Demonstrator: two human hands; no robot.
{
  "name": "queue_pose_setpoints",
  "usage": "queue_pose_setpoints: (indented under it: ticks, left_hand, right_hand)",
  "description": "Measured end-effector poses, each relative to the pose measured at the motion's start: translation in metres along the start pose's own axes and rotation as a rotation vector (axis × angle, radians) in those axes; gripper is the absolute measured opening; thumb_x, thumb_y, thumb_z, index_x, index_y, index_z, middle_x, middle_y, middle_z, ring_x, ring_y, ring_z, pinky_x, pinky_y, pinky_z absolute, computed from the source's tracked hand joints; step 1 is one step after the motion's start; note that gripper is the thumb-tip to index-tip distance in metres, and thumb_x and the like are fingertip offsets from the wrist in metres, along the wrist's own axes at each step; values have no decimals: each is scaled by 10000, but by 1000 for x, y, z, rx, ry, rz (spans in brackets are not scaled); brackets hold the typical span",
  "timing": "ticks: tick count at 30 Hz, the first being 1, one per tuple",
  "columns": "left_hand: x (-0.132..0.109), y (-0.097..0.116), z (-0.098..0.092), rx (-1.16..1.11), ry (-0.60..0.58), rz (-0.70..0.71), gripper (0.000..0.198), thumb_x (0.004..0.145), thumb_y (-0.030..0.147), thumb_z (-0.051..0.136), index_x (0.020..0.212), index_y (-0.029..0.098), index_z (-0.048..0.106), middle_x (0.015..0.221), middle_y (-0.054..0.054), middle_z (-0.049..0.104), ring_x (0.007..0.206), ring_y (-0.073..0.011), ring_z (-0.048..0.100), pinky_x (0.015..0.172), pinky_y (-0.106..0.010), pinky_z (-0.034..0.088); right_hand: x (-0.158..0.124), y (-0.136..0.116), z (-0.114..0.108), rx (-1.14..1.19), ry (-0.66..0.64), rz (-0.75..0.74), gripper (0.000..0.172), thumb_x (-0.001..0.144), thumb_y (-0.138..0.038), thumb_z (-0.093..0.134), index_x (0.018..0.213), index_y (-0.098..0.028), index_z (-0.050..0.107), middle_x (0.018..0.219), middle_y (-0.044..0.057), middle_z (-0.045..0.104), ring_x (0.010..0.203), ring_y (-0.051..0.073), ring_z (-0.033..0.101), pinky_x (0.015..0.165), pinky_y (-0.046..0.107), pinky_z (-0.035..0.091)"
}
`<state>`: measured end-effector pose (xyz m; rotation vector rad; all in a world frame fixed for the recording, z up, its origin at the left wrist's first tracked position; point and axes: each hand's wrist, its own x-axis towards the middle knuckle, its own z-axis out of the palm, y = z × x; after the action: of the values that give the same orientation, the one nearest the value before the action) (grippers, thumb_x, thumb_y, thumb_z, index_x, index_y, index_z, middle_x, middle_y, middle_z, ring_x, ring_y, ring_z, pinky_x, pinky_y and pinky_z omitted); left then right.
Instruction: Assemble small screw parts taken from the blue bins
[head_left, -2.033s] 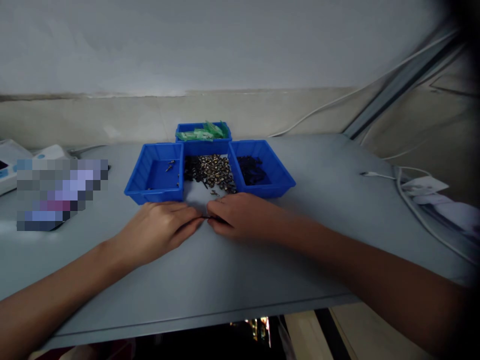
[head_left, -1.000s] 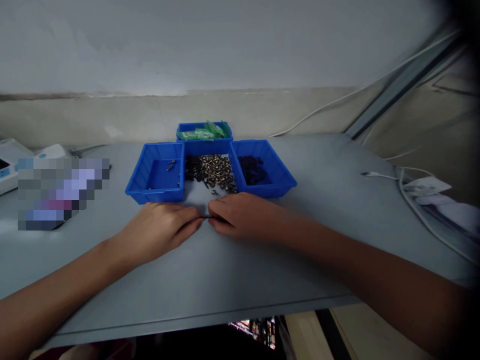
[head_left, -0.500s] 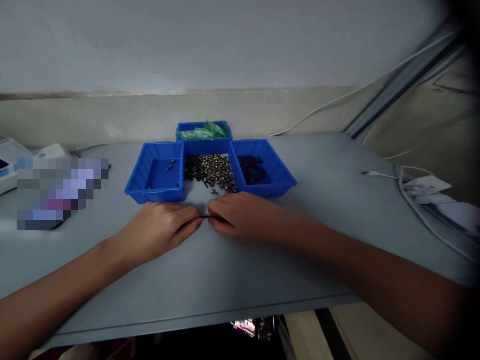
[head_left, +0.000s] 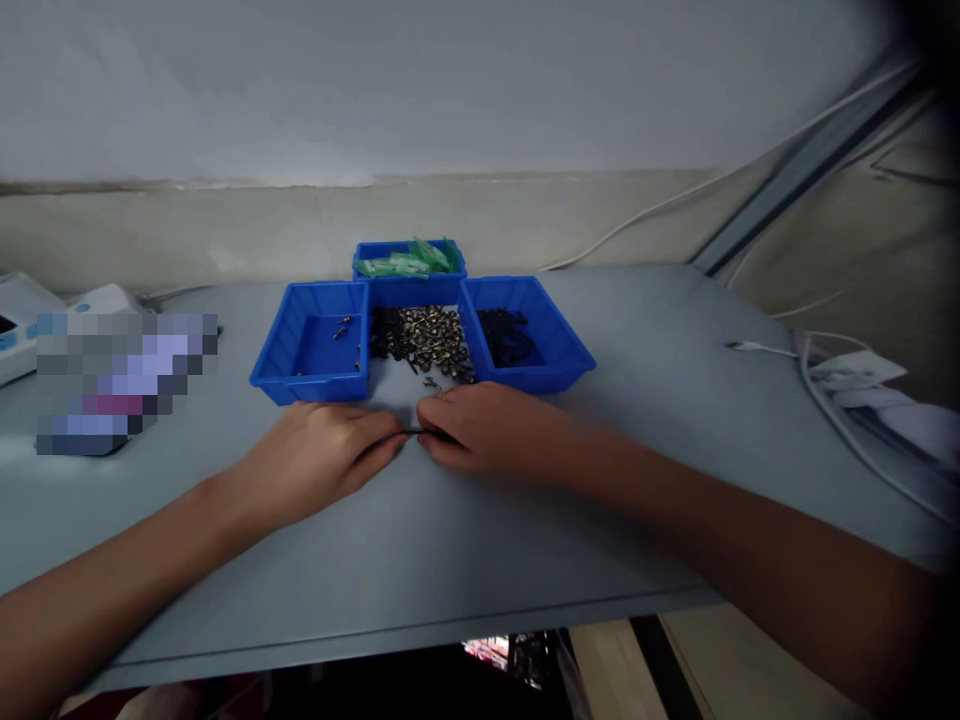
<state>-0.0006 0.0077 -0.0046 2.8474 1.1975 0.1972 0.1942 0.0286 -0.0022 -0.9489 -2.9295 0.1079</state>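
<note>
Fingertips of my left hand and my right hand pinch a thin dark piece between them, just above the grey table. Most of that piece is hidden by my fingers, so its kind does not show. Behind my hands lies a heap of small brassy metal parts, with small black parts at its left side. One or two loose metal parts lie close to my right hand. The left blue bin holds several small metal parts; the right blue bin holds black pieces.
A third blue bin at the back holds green plastic packets. On the left are a pixelated item and a white device. White cables lie at the right of the table, near a metal post.
Almost nothing differs. Both hands keep the same pinch on the thin dark piece, and the view has shifted very slightly.
</note>
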Motion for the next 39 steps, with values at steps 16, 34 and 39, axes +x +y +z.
queue_pose_setpoints:
  ticks: [16,34,39]
  left_hand:
    - [0,-1,0,-10,-54,-39,289,880,331,331,828,205,585,713,-15,596,677,-145,582,612,-260,421]
    - [2,0,0,-14,-72,-55,279,879,336,332,798,206,566,706,-9,584,674,-149,578,605,-262,414]
    - [1,1,0,-10,-80,-63,282,878,339,332,787,203,561,706,-9,582,683,-152,579,611,-266,415]
  right_hand:
    - [-1,0,1,-7,1,2,127,813,-267,416,787,-177,502,678,9,576,586,135,517,510,261,286]
    - [0,-1,-2,-4,-14,23,123,813,-260,410,782,-178,496,677,6,578,580,133,518,502,256,274]
    - [0,0,-3,8,-18,11,122,817,-258,407,787,-178,495,686,6,575,583,127,510,505,252,276]
